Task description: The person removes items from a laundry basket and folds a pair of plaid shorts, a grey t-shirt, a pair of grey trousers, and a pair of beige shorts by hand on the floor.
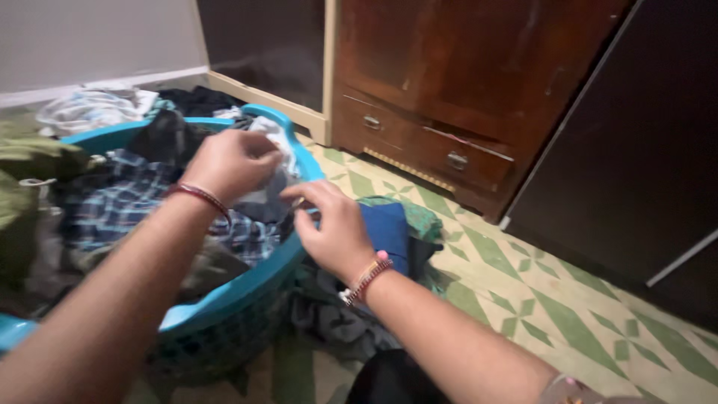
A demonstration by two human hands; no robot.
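Note:
A blue plastic laundry basket (224,295) full of clothes sits at the left. My left hand (228,161), with a red bangle on the wrist, is closed on a pale grey-white garment (273,196) hanging over the basket's far rim. My right hand (336,228), wearing beaded bracelets, pinches the same garment's edge just beside the rim. A blue-and-white plaid shirt (120,206) lies in the basket under my left forearm.
A pile of blue, green and dark clothes (407,232) lies on the green-patterned tile floor (568,314) beside the basket. A brown wooden cabinet with drawers (434,142) stands behind. Olive cloth (30,161) and a white bundle (90,108) lie at far left.

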